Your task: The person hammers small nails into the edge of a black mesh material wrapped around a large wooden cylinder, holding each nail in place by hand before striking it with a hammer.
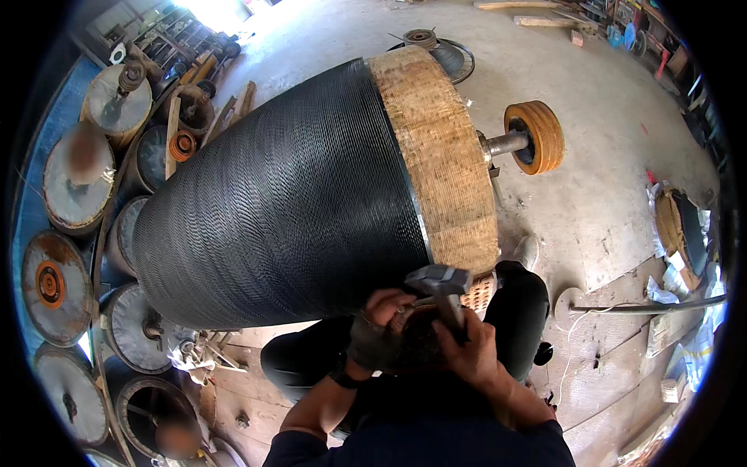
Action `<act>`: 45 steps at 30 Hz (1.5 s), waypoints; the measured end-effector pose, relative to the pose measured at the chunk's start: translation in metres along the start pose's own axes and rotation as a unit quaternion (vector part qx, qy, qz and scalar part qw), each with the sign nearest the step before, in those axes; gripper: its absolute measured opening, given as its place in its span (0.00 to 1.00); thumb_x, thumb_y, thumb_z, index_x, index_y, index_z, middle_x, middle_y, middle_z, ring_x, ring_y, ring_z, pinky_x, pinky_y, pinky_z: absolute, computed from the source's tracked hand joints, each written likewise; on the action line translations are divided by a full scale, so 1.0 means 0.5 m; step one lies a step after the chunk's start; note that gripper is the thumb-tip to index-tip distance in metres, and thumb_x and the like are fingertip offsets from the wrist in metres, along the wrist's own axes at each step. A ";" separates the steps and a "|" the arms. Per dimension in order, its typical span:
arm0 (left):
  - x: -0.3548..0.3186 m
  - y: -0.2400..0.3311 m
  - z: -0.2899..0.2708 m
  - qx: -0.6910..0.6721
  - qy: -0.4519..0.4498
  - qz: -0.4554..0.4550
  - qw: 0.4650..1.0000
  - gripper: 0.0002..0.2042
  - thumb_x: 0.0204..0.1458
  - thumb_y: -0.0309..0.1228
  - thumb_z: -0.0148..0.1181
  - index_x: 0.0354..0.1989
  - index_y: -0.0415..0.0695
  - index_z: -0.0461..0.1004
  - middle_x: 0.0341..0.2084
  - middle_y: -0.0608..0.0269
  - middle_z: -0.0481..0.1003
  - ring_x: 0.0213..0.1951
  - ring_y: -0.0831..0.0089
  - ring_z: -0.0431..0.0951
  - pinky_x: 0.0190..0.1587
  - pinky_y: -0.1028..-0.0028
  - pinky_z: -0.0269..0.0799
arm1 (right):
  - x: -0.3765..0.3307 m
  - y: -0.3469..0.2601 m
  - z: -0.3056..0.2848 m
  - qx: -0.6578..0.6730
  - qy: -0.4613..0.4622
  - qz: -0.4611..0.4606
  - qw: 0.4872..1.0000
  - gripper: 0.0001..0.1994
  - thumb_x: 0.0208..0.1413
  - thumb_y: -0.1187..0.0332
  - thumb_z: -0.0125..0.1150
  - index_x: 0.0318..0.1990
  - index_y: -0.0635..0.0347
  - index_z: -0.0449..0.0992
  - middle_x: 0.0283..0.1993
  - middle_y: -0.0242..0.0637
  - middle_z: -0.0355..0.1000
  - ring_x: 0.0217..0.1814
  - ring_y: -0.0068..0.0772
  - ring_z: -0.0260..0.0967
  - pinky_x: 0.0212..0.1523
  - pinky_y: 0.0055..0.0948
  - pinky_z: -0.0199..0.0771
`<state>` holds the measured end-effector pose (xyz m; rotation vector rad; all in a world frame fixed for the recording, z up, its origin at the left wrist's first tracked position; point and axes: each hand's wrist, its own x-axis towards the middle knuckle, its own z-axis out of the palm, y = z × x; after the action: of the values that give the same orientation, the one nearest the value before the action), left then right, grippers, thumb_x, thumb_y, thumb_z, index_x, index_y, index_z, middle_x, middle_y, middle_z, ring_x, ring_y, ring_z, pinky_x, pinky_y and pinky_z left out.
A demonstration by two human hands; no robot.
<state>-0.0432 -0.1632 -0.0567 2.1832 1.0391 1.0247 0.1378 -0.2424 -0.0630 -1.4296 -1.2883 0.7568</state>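
Observation:
A big drum (pixel 280 202), wrapped in ridged black material, lies before me; its right end is a bare tan wooden band (pixel 440 156). My right hand (pixel 473 350) is closed round the handle of a hammer (pixel 440 279). The hammer's metal head is raised in front of my left hand, close to the edge where black covering and wood meet. My left hand (pixel 377 331), in a dark glove with bare fingertips, is closed in a pinch just left of the hammer. What its fingers hold is too small and partly hidden to name.
A shaft with a grooved orange-brown pulley (pixel 534 138) sticks out from the drum's right end. Several metal-ended rollers (pixel 58 288) are stacked along the left. A round disc with a rod (pixel 572 308) lies on the floor to my right, near a thin white cord (pixel 562 373).

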 end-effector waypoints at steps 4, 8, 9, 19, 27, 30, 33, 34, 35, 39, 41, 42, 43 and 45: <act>0.141 0.053 -0.063 0.061 0.100 0.106 0.987 0.08 0.56 0.23 0.63 0.43 0.42 0.79 0.40 0.54 0.77 0.39 0.59 0.79 0.38 0.68 0.78 | 0.028 -0.005 -0.027 0.011 0.031 -0.054 0.998 0.18 0.58 0.73 0.66 0.52 0.70 0.67 0.30 0.54 0.75 0.28 0.53 0.78 0.28 0.40 0.76; 0.266 0.050 -0.075 0.003 0.157 0.180 0.971 0.06 0.56 0.22 0.62 0.41 0.41 0.77 0.38 0.54 0.79 0.40 0.63 0.80 0.39 0.70 0.78 | 0.076 -0.010 -0.055 -0.038 0.077 -0.178 0.980 0.18 0.60 0.75 0.61 0.54 0.72 0.65 0.33 0.53 0.75 0.30 0.56 0.77 0.32 0.40 0.76; 0.291 0.051 -0.069 -0.020 0.162 0.176 0.971 0.04 0.58 0.23 0.62 0.40 0.41 0.76 0.38 0.54 0.78 0.42 0.66 0.80 0.41 0.72 0.79 | 0.092 -0.006 -0.052 -0.056 0.105 -0.193 0.974 0.17 0.61 0.74 0.61 0.53 0.72 0.65 0.32 0.52 0.75 0.30 0.57 0.76 0.32 0.39 0.76; 0.349 -0.017 -0.036 -0.174 0.038 0.164 0.970 0.10 0.61 0.20 0.57 0.50 0.38 0.73 0.43 0.51 0.77 0.44 0.67 0.79 0.46 0.73 0.77 | 0.082 0.048 -0.041 0.033 0.116 0.014 0.993 0.10 0.68 0.68 0.55 0.41 0.68 0.68 0.25 0.45 0.70 0.25 0.33 0.67 0.28 0.33 0.68; 0.341 -0.037 -0.054 -0.263 -0.009 0.030 0.964 0.10 0.62 0.19 0.53 0.49 0.29 0.69 0.45 0.49 0.74 0.49 0.66 0.78 0.55 0.74 0.78 | 0.083 0.030 -0.053 0.036 0.073 0.048 0.996 0.12 0.67 0.67 0.58 0.46 0.68 0.67 0.27 0.50 0.73 0.26 0.40 0.73 0.29 0.34 0.72; 0.341 -0.027 -0.053 -0.195 -0.008 -0.002 0.981 0.09 0.61 0.19 0.53 0.48 0.29 0.70 0.45 0.49 0.74 0.49 0.65 0.78 0.56 0.73 0.78 | 0.082 0.023 -0.045 0.059 0.103 0.052 0.992 0.14 0.70 0.62 0.54 0.44 0.68 0.70 0.26 0.37 0.70 0.28 0.23 0.64 0.30 0.29 0.67; 0.342 -0.025 -0.048 -0.118 0.004 0.016 0.993 0.09 0.60 0.19 0.55 0.47 0.32 0.71 0.44 0.51 0.75 0.47 0.65 0.79 0.53 0.72 0.78 | 0.076 0.024 -0.042 0.033 0.115 0.047 0.992 0.16 0.71 0.60 0.51 0.46 0.68 0.71 0.27 0.39 0.72 0.29 0.24 0.66 0.31 0.29 0.69; 0.342 -0.024 -0.044 -0.105 0.019 0.037 0.994 0.08 0.59 0.20 0.57 0.46 0.34 0.73 0.43 0.53 0.75 0.45 0.66 0.79 0.49 0.73 0.78 | 0.072 0.025 -0.043 0.034 0.111 0.052 0.992 0.16 0.71 0.60 0.51 0.46 0.69 0.70 0.28 0.40 0.72 0.29 0.24 0.67 0.31 0.29 0.69; 0.348 -0.021 -0.036 -0.119 0.049 0.075 0.989 0.07 0.56 0.21 0.62 0.43 0.39 0.76 0.39 0.58 0.77 0.40 0.69 0.80 0.42 0.74 0.78 | 0.069 0.026 -0.044 0.034 0.106 0.058 0.992 0.17 0.71 0.59 0.50 0.47 0.69 0.70 0.28 0.40 0.73 0.29 0.25 0.67 0.31 0.29 0.69; 0.350 0.001 -0.041 -0.103 0.060 0.107 0.987 0.06 0.56 0.23 0.65 0.40 0.43 0.78 0.36 0.62 0.78 0.36 0.70 0.81 0.36 0.75 0.78 | 0.069 0.020 -0.040 0.016 0.127 0.034 0.991 0.18 0.72 0.59 0.48 0.49 0.69 0.70 0.29 0.40 0.73 0.29 0.24 0.68 0.30 0.28 0.69; 0.347 -0.003 -0.047 -0.038 0.059 0.172 0.983 0.07 0.56 0.23 0.63 0.42 0.42 0.76 0.37 0.60 0.77 0.38 0.67 0.81 0.39 0.74 0.78 | 0.069 0.013 -0.043 0.011 0.124 0.021 0.992 0.14 0.71 0.65 0.50 0.51 0.70 0.67 0.26 0.42 0.71 0.25 0.31 0.67 0.27 0.31 0.68; 0.346 -0.006 -0.050 0.005 0.059 0.219 0.974 0.08 0.57 0.22 0.62 0.44 0.41 0.75 0.38 0.59 0.77 0.39 0.65 0.81 0.41 0.74 0.78 | 0.070 0.010 -0.045 0.008 0.122 0.015 0.992 0.12 0.70 0.68 0.51 0.52 0.70 0.66 0.25 0.42 0.69 0.23 0.34 0.66 0.26 0.32 0.68; 0.348 -0.005 -0.052 0.045 0.063 0.240 0.968 0.08 0.57 0.22 0.62 0.44 0.43 0.75 0.37 0.60 0.77 0.37 0.66 0.81 0.39 0.73 0.78 | 0.070 0.007 -0.049 0.014 0.118 0.002 0.993 0.12 0.70 0.68 0.51 0.52 0.70 0.66 0.25 0.42 0.70 0.23 0.35 0.67 0.26 0.32 0.68; 0.354 0.003 -0.053 0.124 0.071 0.279 0.949 0.09 0.56 0.23 0.63 0.44 0.46 0.75 0.36 0.62 0.77 0.33 0.67 0.80 0.35 0.73 0.77 | 0.072 -0.003 -0.061 0.025 0.109 -0.023 0.993 0.13 0.70 0.68 0.50 0.52 0.71 0.66 0.25 0.42 0.70 0.23 0.35 0.68 0.26 0.32 0.68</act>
<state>0.0107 -0.0179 0.0325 2.7316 0.6354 1.3715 0.1738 -0.2165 -0.0468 -1.3956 -1.1222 0.5809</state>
